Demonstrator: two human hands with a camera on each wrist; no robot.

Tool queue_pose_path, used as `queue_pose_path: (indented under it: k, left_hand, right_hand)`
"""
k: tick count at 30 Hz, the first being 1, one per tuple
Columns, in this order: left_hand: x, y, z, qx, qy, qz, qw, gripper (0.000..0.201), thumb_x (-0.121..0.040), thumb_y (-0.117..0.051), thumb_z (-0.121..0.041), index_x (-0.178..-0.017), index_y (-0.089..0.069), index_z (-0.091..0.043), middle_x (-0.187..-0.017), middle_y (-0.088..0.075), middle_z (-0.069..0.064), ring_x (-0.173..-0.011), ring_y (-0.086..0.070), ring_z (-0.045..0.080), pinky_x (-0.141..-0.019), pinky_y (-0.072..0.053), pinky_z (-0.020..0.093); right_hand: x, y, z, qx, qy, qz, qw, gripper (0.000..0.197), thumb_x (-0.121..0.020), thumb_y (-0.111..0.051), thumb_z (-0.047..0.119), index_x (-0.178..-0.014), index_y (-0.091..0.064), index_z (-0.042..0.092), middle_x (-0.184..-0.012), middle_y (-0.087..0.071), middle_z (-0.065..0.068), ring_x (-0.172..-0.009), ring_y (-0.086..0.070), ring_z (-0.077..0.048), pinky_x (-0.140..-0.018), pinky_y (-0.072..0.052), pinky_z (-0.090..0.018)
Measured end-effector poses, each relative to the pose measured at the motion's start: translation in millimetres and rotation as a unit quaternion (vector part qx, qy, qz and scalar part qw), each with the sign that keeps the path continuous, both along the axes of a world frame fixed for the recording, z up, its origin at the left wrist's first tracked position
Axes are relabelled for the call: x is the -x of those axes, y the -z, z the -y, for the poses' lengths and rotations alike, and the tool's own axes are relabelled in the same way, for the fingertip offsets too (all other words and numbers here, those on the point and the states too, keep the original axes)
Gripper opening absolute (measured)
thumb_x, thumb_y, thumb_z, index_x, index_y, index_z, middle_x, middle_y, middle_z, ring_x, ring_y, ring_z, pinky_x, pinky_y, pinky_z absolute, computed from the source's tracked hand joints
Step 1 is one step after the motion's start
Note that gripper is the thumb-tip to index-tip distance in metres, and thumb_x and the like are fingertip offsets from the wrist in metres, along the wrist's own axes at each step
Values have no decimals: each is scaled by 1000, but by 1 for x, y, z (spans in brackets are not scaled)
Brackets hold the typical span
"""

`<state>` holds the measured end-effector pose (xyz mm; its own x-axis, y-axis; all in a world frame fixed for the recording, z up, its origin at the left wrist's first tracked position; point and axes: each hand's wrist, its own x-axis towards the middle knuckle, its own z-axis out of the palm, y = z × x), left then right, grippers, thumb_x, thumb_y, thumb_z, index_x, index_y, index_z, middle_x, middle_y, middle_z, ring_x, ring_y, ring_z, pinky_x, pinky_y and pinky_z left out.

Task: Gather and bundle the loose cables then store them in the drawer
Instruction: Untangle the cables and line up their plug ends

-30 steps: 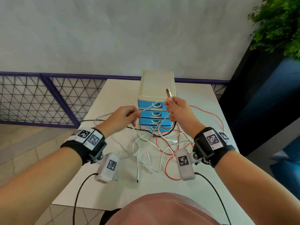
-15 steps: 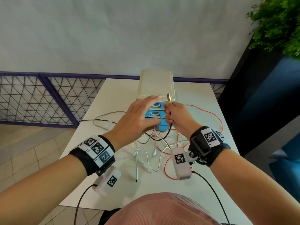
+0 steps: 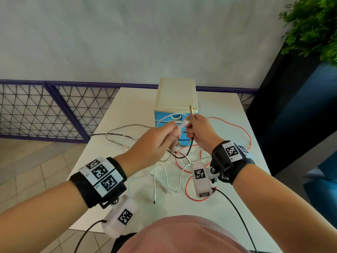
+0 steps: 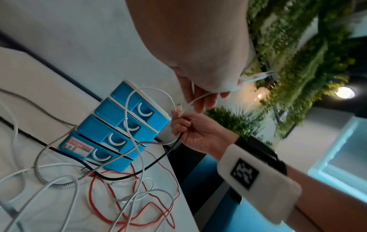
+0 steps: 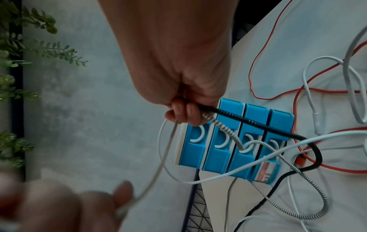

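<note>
My right hand (image 3: 191,126) grips a bunch of cable ends in front of the blue drawer unit (image 3: 175,118), and a metal USB plug (image 3: 191,109) sticks up from the fist. In the right wrist view a black cable (image 5: 258,124) and a braided cable (image 5: 222,128) run out of that fist (image 5: 184,114). My left hand (image 3: 177,129) pinches the end of a white cable (image 3: 184,123) right beside it. A loop of it hangs before the drawers (image 4: 139,130). Red cable (image 3: 244,130) and white cables (image 3: 167,179) lie tangled on the white table (image 3: 131,106).
The drawer unit has a cream top (image 3: 176,95), and its drawers stand shut. A braided cable end (image 3: 116,132) trails to the table's left. A purple mesh fence (image 3: 54,110) stands left, a dark panel with plants (image 3: 310,24) right.
My left hand, first off to the left holding white cable, reached across the drawers with spread fingers and now pinches a white cable end beside the right hand. The right hand hardly moved.
</note>
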<state>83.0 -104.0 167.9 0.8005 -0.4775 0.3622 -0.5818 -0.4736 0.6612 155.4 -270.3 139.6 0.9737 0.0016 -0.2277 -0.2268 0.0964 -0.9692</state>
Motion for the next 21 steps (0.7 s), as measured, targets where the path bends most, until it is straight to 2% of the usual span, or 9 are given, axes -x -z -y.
queue_pose_path:
  k: [4,6,8,9,12,15,17,19,21]
  left_hand:
    - [-21,3,-1,93,-127,-75,985,28,-101,-37,-23,-82,-53,-10,-52,-54,7,-42,-51,17,-51,-50,32]
    - [-28,7,-1,98,-157,-98,978,30,-101,-37,-23,-82,-55,-8,-55,-57,12,-40,-52,16,-47,-46,24]
    - [-32,7,3,95,-156,-108,977,31,-101,-38,-26,-82,-57,-10,-55,-60,10,-39,-53,16,-46,-45,22]
    - [-33,7,6,89,-151,-107,979,31,-101,-38,-29,-81,-57,-13,-55,-61,8,-37,-53,15,-45,-45,21]
    - [-38,5,15,78,-138,-94,983,31,-101,-36,-34,-75,-51,-31,-53,-61,4,-34,-53,12,-43,-44,21]
    - [-42,4,15,49,-104,-101,988,25,-102,-35,-32,-82,-51,-32,-60,-58,-1,-37,-50,7,-43,-41,20]
    - [-42,5,13,16,-58,-137,989,19,-101,-40,-28,-86,-51,-27,-67,-50,-9,-44,-47,-2,-48,-38,13]
    - [-43,10,9,-17,-18,-183,983,23,-97,-49,-29,-75,-48,-24,-63,-39,-12,-49,-41,-2,-52,-32,12]
    - [-46,21,3,-95,13,-188,977,31,-93,-56,-32,-69,-45,-17,-67,-39,-6,-58,-36,7,-57,-31,19]
  right_hand:
    - [5,-9,-7,60,9,31,998,24,-103,-34,21,-94,-52,8,-84,-64,-9,-57,-53,-14,-50,-47,-24]
    - [9,-14,-11,44,3,40,998,28,-103,-35,23,-100,-57,7,-98,-65,-10,-80,-65,-15,-69,-56,-30]
    - [16,-19,-17,17,-25,53,998,31,-104,-37,26,-105,-62,8,-106,-67,-8,-99,-65,-16,-84,-55,-36]
    - [19,-22,-21,-5,-41,62,997,32,-104,-38,27,-105,-64,7,-104,-67,-10,-98,-65,-19,-85,-54,-40]
    - [23,-30,-30,-21,-66,82,994,39,-103,-40,27,-106,-63,-4,-88,-59,-21,-78,-56,-35,-75,-52,-55]
    - [20,-31,-30,41,-77,80,993,38,-102,-42,30,-87,-66,5,-75,-59,-20,-71,-55,-35,-78,-49,-62]
    - [16,-33,-29,53,-67,71,994,35,-103,-40,29,-87,-63,7,-85,-66,-18,-81,-63,-32,-89,-49,-54]
    - [14,-37,-28,35,-35,83,995,33,-105,-33,27,-89,-55,8,-102,-71,-16,-94,-70,-23,-95,-51,-39]
    - [13,-43,-28,-26,-20,103,994,33,-106,-28,28,-85,-46,10,-94,-72,-15,-83,-73,-22,-84,-56,-35]
